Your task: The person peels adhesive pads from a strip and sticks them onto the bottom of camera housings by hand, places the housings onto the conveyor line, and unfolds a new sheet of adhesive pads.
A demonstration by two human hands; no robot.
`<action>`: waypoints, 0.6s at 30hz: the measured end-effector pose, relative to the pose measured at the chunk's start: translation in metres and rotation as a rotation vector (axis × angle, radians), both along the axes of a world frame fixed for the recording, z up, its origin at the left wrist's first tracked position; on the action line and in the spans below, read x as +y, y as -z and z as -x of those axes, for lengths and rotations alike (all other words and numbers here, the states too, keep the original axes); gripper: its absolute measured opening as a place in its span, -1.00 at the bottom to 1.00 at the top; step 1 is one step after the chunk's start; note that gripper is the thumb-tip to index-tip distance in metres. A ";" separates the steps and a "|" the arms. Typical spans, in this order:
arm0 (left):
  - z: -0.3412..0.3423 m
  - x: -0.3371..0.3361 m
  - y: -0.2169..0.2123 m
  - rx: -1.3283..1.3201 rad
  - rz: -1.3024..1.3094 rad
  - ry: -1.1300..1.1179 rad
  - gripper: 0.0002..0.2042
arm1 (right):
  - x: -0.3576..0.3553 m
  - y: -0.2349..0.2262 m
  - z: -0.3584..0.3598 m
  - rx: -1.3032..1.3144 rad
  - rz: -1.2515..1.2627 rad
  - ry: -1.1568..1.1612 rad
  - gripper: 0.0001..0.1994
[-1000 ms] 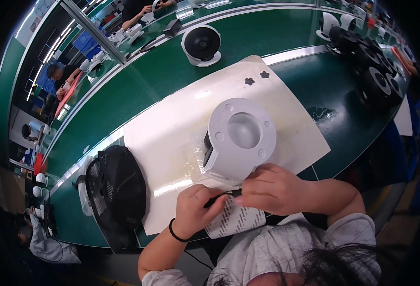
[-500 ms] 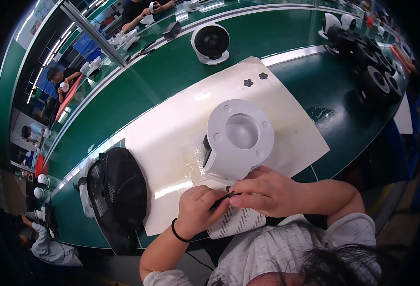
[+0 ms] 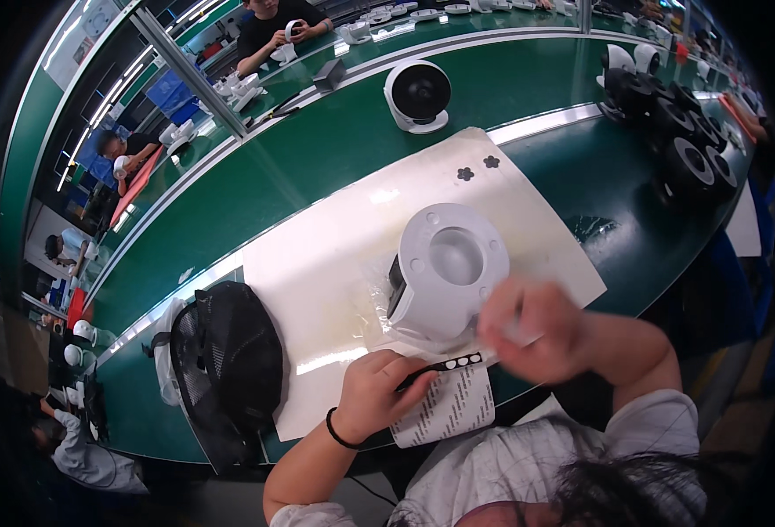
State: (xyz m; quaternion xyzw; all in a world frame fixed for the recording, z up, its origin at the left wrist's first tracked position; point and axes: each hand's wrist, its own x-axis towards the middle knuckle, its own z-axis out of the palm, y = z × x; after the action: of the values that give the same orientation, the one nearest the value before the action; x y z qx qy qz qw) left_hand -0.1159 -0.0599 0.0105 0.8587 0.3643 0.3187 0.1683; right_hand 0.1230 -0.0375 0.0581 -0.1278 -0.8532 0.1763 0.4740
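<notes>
My left hand (image 3: 377, 392) pinches a black strip (image 3: 459, 362) with a row of white round spots, just in front of a white housing. Below the strip hangs a sheet of printed white paper (image 3: 445, 411); whether the two are joined I cannot tell. The white housing (image 3: 416, 243) rests on the cream mat, its ring-shaped face up, with a round recess and several small round spots around it. My right hand (image 3: 532, 332) is at the housing's near right edge, blurred by motion, so its fingers and anything in them cannot be made out.
A cream mat (image 3: 317, 263) covers the middle of the green table. On the left lies a black mesh bag (image 3: 238, 360). Beyond the mat stands a white-and-black fan-like unit (image 3: 418, 95); several more black units (image 3: 691, 162) crowd the right. Two dark flower-shaped pieces (image 3: 466, 174) lie on the mat.
My right hand has left the strip and moved up and right to the housing. The strip's white spots now show, with my left hand still on it. The whole view has shifted slightly.
</notes>
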 end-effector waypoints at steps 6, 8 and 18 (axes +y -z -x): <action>0.002 -0.003 0.000 0.003 0.050 -0.009 -0.86 | 0.067 -0.046 0.010 0.107 0.630 0.098 -0.28; 0.003 -0.002 -0.001 0.013 0.054 -0.022 -0.86 | 0.070 -0.051 0.012 0.074 0.704 0.054 -0.28; -0.001 0.002 0.002 -0.052 0.102 0.045 -0.82 | 0.083 -0.045 0.014 0.079 0.738 -0.054 -0.29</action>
State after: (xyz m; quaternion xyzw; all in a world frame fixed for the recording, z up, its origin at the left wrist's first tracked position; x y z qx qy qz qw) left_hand -0.1153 -0.0582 0.0084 0.8485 0.3563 0.3179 0.2281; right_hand 0.1089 0.0460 0.1029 -0.2607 -0.7161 0.4895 0.4238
